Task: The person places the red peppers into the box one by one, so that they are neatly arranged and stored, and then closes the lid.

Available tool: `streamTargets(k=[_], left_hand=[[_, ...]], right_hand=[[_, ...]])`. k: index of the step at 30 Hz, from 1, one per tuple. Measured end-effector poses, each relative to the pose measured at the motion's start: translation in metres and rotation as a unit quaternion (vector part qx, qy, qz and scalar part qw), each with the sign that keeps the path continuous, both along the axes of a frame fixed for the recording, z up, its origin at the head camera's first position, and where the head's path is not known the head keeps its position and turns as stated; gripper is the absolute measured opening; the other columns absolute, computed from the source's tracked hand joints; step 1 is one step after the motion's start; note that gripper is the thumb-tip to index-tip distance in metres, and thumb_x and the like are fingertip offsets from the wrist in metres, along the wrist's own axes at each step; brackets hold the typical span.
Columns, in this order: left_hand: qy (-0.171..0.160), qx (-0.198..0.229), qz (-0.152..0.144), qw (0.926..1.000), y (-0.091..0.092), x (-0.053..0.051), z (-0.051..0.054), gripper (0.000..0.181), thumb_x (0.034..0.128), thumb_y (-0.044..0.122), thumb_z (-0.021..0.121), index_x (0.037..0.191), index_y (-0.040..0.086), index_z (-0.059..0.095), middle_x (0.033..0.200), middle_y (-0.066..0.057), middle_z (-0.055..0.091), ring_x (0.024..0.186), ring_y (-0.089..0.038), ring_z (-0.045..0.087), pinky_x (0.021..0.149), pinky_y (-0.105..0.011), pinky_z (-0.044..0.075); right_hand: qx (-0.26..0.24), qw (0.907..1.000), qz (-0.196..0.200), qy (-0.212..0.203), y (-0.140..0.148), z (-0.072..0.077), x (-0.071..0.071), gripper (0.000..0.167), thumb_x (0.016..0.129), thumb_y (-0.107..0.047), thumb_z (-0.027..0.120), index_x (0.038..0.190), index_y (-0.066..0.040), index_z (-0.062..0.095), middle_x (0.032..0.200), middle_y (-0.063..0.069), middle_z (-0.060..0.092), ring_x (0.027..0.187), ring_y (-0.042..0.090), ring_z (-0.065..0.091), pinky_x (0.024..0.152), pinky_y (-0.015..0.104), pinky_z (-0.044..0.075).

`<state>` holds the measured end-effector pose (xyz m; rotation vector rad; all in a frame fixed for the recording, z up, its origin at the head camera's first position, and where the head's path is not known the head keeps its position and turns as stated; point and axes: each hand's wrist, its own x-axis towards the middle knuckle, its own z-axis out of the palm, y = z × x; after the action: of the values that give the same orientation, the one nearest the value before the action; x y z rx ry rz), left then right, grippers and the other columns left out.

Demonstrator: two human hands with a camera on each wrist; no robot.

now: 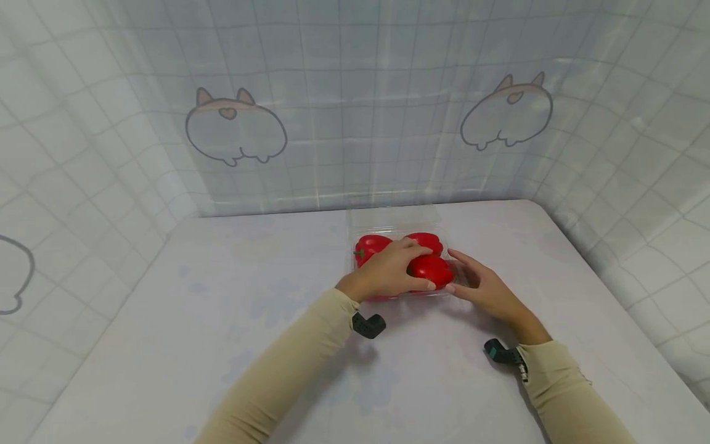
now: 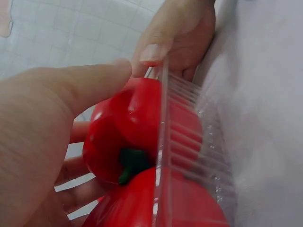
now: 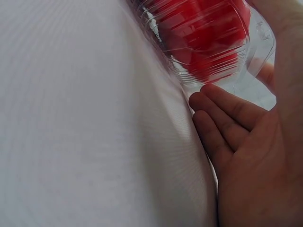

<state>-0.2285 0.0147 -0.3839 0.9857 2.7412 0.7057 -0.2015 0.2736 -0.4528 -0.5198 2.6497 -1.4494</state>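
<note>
Several red bell peppers sit in a clear plastic clamshell box (image 1: 407,294), its lid (image 1: 395,216) folded open toward the wall. My left hand (image 1: 388,271) reaches over the box and holds the front right pepper (image 1: 434,271), thumb on the near side and fingers at the far side. In the left wrist view that pepper's green stem (image 2: 132,163) shows beside another pepper (image 2: 130,203). At the box's right end, my right hand (image 1: 493,297) holds the box between thumb and index finger. Its other fingers (image 3: 227,113) extend below the box end in the right wrist view.
The box stands on a pale table (image 1: 266,259) near its back edge. White grid-patterned curtains (image 1: 366,123) with cartoon animal outlines surround the back and sides. A small black camera (image 1: 368,325) is worn on each wrist.
</note>
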Motion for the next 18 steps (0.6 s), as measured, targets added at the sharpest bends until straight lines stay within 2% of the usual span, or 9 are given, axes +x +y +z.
streamTargets(k=[6, 9, 13, 18], left_hand=[[0.004, -0.003, 0.001, 1.0000, -0.0009, 0.0012, -0.0001, 0.072, 0.0858, 0.042, 0.077, 0.149, 0.024, 0.049, 0.144, -0.002, 0.046, 0.125, -0.018, 0.049, 0.094, -0.040, 0.054], [0.022, -0.015, -0.008, 0.9996, -0.0003, 0.0012, -0.0008, 0.069, 0.0874, 0.043, 0.076, 0.149, 0.022, 0.050, 0.143, -0.001, 0.047, 0.124, -0.017, 0.049, 0.094, -0.040, 0.053], [0.063, -0.042, -0.014, 0.9970, 0.0008, 0.0016, -0.0013, 0.066, 0.0889, 0.046, 0.073, 0.148, 0.023, 0.052, 0.143, 0.002, 0.050, 0.126, -0.016, 0.048, 0.096, -0.040, 0.053], [0.066, -0.040, -0.012, 0.9970, 0.0002, 0.0038, 0.0008, 0.066, 0.0884, 0.044, 0.074, 0.147, 0.021, 0.054, 0.142, 0.001, 0.052, 0.126, -0.016, 0.048, 0.096, -0.039, 0.052]], right_hand=[[0.000, 1.0000, 0.000, -0.001, 0.0020, -0.0034, -0.0016, 0.084, 0.089, -0.036, 0.076, 0.159, -0.024, 0.030, 0.155, 0.013, 0.041, 0.143, 0.038, 0.035, 0.106, 0.057, 0.038], [0.000, 1.0000, -0.001, -0.003, 0.0019, -0.0042, -0.0013, 0.084, 0.089, -0.036, 0.076, 0.159, -0.024, 0.030, 0.156, 0.014, 0.040, 0.143, 0.038, 0.035, 0.105, 0.056, 0.039], [0.004, 1.0000, -0.003, 0.000, 0.0018, -0.0038, -0.0003, 0.084, 0.090, -0.036, 0.075, 0.159, -0.023, 0.029, 0.156, 0.015, 0.039, 0.142, 0.039, 0.037, 0.103, 0.056, 0.041], [0.006, 1.0000, -0.001, 0.007, 0.0010, -0.0021, 0.0006, 0.084, 0.090, -0.036, 0.074, 0.159, -0.022, 0.029, 0.155, 0.015, 0.041, 0.142, 0.039, 0.038, 0.103, 0.056, 0.041]])
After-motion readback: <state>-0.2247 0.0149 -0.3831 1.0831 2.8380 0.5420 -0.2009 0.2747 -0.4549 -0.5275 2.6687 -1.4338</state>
